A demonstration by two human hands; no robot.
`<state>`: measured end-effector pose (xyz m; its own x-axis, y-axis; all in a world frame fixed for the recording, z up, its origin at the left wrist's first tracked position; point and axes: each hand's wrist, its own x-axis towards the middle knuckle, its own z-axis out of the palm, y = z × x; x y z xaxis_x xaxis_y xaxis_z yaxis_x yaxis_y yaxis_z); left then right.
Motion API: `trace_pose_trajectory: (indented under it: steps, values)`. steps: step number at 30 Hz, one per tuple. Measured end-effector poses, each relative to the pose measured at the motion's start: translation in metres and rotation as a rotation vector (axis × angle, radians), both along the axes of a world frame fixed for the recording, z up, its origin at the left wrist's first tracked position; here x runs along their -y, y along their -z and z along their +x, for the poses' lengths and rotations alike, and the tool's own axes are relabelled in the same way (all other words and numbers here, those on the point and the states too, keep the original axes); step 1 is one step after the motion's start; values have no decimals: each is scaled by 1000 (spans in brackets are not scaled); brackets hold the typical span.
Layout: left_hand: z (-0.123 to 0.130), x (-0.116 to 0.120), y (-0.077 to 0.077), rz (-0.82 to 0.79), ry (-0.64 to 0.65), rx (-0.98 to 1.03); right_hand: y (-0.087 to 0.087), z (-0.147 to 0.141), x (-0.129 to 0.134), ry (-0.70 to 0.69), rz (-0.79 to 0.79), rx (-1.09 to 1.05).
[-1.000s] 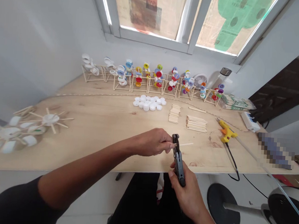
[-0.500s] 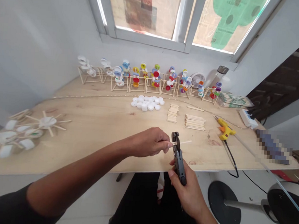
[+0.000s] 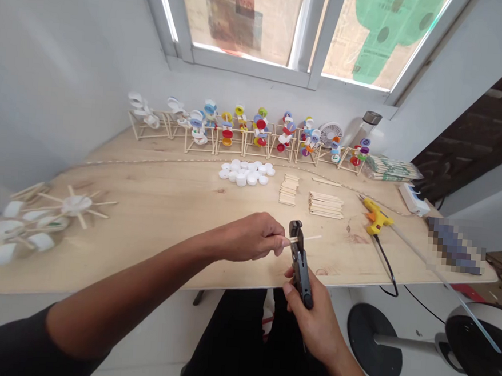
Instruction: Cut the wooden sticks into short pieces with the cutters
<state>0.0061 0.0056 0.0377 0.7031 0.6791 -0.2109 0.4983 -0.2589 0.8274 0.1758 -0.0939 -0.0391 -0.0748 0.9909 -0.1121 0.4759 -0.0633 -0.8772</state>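
My left hand (image 3: 261, 238) is closed in a pinch on a thin wooden stick (image 3: 313, 237), whose free end sticks out to the right past the tool. Wrapped around the handle of dark metal pliers (image 3: 300, 269) is my right hand (image 3: 318, 307). The pliers stand upright over the table's front edge, and their jaws are around the stick close to my left fingertips. How firmly the jaws bite cannot be made out. Beyond my hands lie a short stack of sticks (image 3: 288, 189) and a larger stack of sticks (image 3: 326, 205).
White bottle caps (image 3: 244, 172) lie mid-table. Stick frames with coloured cap wheels (image 3: 260, 132) line the back. At right are a yellow glue gun (image 3: 377, 217) with a cord and a power strip (image 3: 413, 199). Spoked cap wheels (image 3: 7, 231) lie at left.
The view has shifted very slightly. Both hands, the pliers and the stick keep nearly the same pose.
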Motion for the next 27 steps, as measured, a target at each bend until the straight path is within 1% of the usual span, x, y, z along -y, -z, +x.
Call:
trace_pose_trajectory:
  steps: [6, 17, 20, 24, 27]
  values:
    - [0, -1, -2, 49, 9, -20, 1, 0, -1, 4, 29, 14]
    - [0, -8, -11, 157, 6, -44, -1, -4, -8, 10, 46, -7]
    - [-1, -9, -9, 158, -7, -45, 0, -5, -12, 7, 48, -3]
    - [-1, -12, 1, 146, -50, -20, 3, -6, -16, 17, 65, 11]
    - [-1, -13, 8, 167, -79, -2, 5, -6, -20, 27, 77, 39]
